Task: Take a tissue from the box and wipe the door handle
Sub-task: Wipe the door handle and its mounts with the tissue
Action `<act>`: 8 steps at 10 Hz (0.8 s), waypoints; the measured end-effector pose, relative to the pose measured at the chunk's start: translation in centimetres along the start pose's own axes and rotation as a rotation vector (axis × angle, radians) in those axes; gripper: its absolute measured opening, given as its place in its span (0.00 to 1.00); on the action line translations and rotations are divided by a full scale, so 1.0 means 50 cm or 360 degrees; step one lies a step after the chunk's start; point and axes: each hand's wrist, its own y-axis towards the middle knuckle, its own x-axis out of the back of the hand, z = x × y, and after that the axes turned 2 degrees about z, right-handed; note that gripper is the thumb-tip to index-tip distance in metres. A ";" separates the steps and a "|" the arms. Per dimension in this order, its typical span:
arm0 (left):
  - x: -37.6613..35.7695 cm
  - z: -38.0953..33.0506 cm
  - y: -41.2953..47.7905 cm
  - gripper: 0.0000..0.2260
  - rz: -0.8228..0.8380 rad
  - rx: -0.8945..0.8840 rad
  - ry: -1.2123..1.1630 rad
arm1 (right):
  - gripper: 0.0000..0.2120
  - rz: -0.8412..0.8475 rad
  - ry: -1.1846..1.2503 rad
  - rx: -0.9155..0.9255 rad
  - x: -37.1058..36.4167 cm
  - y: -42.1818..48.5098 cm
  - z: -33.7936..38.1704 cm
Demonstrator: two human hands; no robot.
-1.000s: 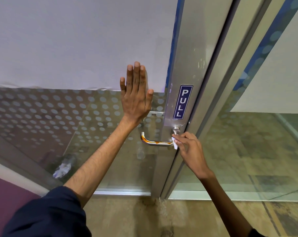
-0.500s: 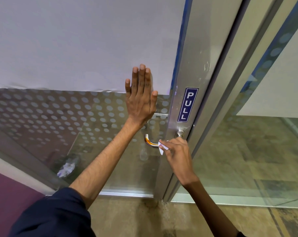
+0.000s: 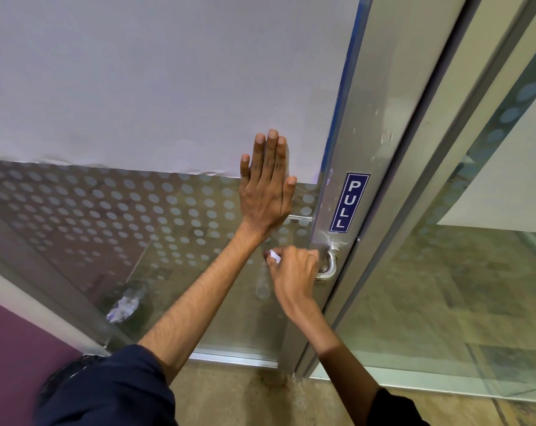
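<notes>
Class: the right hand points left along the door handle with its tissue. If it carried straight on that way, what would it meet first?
Probably the left forearm, just beyond the tissue in the right hand; depth is unclear.

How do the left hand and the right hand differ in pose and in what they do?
The left hand is open and flat, fingers straight and pointing up, pressed on the glass door; the right hand is curled shut around the door handle. The left hand holds nothing; the right hand holds a white tissue. The left hand sits higher than the right hand. Both forearms are bare, with dark sleeves pushed up.
</notes>
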 end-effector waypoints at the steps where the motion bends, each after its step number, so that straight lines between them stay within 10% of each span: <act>1: -0.001 0.002 0.000 0.27 -0.0006 0.0005 -0.0004 | 0.12 -0.0022 -0.0019 0.0058 0.000 -0.001 0.000; 8: -0.008 0.004 -0.002 0.26 0.0003 -0.0006 -0.0024 | 0.08 -0.0079 0.0453 0.0752 -0.004 -0.019 -0.106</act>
